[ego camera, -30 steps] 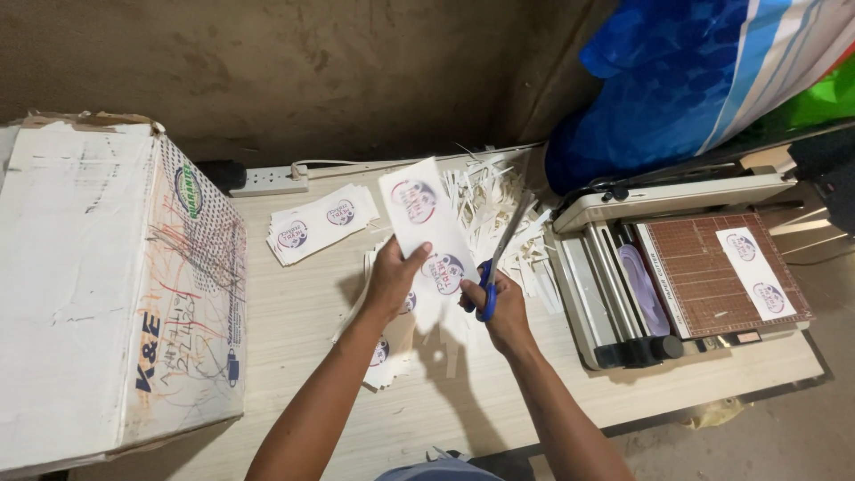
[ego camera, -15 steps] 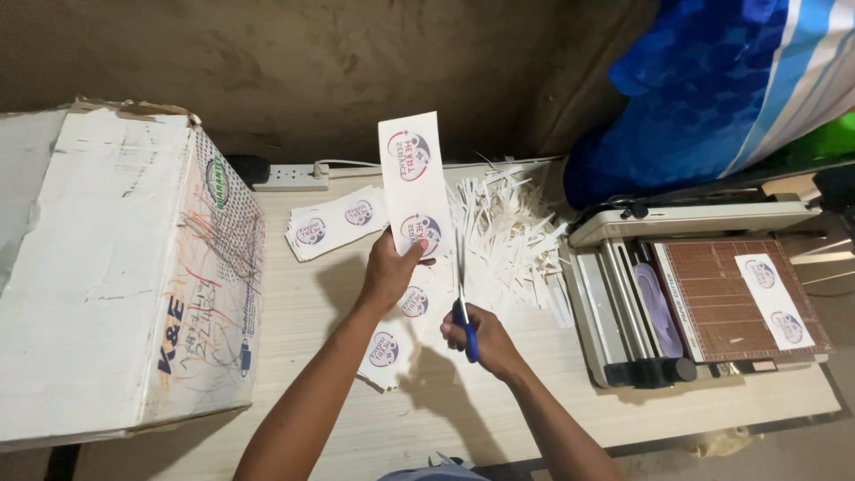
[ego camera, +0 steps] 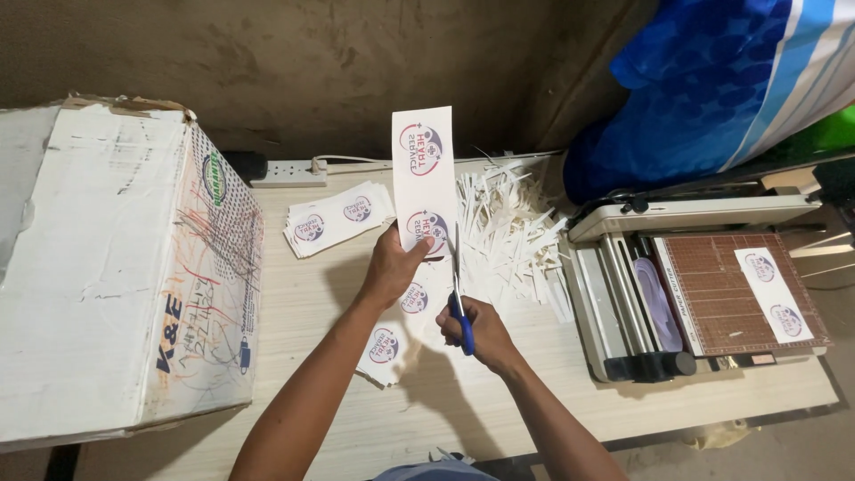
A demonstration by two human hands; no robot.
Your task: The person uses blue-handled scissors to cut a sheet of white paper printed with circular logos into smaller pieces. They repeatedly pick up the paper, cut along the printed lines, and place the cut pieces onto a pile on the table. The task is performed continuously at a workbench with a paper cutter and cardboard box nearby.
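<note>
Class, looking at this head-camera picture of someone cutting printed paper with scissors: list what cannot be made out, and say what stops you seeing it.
1. Head view: lower part of the paper strip, hidden behind the left hand.
2. Head view: scissors handles, mostly wrapped by the right hand.
3. Head view: cardboard box, its left side cut off by the frame edge; its contents are hidden.
4. Head view: where the power strip cable goes, lost behind the strip.

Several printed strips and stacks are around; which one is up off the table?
The tall white label strip pinched in the left hand, beside the blue-handled scissors. The stack and the strip on the cutter lie flat.
</note>
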